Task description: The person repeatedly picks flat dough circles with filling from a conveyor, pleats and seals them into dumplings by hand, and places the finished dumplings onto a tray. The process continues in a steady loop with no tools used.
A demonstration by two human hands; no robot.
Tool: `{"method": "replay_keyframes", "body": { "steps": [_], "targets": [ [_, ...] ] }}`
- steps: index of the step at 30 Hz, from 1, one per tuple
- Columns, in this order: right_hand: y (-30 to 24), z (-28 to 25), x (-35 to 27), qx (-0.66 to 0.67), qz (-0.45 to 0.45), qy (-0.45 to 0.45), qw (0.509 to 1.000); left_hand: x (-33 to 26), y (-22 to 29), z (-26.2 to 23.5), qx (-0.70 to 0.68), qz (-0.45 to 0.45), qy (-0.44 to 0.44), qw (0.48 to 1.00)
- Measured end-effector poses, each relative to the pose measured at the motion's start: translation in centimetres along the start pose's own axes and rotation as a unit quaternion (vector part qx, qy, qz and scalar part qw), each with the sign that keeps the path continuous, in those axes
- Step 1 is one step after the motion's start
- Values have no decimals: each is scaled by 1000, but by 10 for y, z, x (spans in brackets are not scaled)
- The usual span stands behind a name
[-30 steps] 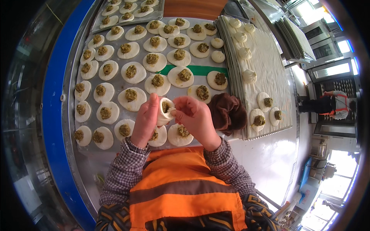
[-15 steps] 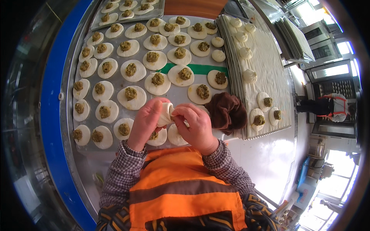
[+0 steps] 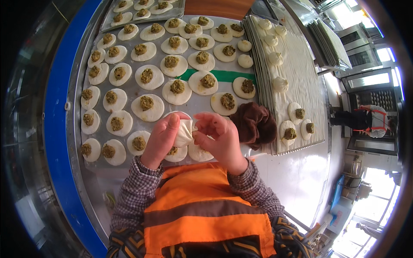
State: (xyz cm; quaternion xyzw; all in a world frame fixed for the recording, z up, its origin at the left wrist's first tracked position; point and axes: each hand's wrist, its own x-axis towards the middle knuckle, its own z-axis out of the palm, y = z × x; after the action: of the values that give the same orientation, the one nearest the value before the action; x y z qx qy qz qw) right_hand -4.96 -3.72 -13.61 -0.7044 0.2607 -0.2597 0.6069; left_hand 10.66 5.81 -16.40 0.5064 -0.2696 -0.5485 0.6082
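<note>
Both hands grip one pale, soft dough round gathered into a pouch [image 3: 186, 132] just above the steel counter [image 3: 202, 103]: the left hand [image 3: 161, 139] cups it from the left, the right hand [image 3: 219, 139] pinches its top edge from the right. Flat dough discs topped with green-brown filling [image 3: 146, 103] lie in rows beyond.

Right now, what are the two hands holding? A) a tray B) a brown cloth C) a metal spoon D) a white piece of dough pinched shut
D: the left hand and right hand pinch one white dough piece between their fingers, above the open dough rounds topped with filling.
</note>
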Motion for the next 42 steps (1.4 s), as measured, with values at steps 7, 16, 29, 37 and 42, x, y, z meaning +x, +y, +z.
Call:
{"method": "replay_keyframes", "body": {
  "steps": [7, 16, 29, 37, 42],
  "targets": [
    [-1, -4, 1, -225, -202, -3, 953, -4, 7, 9, 143, 136, -2, 980],
    [0, -10, -3, 21, 0, -7, 1000, -1, 6, 12, 222, 212, -17, 951],
    [-13, -10, 0, -263, -258, -12, 930, 0, 3, 23, -103, -128, -5, 986],
    [-8, -28, -3, -282, -248, -131, 918, 8, 4, 21, -257, -273, -94, 922],
    [2, -33, 6, -265, -214, -81, 937, 19, -11, 47, 52, 30, 70, 996]
  ]
}}
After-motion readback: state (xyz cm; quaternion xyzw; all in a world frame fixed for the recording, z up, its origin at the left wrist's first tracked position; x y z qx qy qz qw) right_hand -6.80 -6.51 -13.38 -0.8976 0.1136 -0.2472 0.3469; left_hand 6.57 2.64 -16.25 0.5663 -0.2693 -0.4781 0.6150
